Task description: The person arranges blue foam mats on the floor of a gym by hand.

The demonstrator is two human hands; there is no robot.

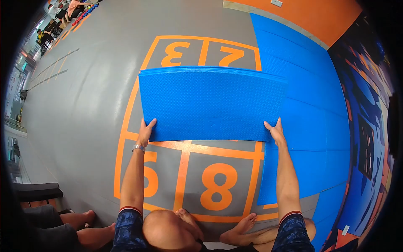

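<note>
The blue, textured, rectangular mat (pixel 214 101), layered along its far edge, is in front of me, gripped near its closest corners by my left hand (pixel 146 132) and right hand (pixel 275 132), overlapping the orange numbered grid (pixel 182 178)

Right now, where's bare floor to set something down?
Free: grey floor left of the orange grid, beyond the black bench; also the 8 square, between the held blue mat and the bare feet. Crowded: lower left, with another person's legs. Right of the grid, blue mats cover most floor.
</note>
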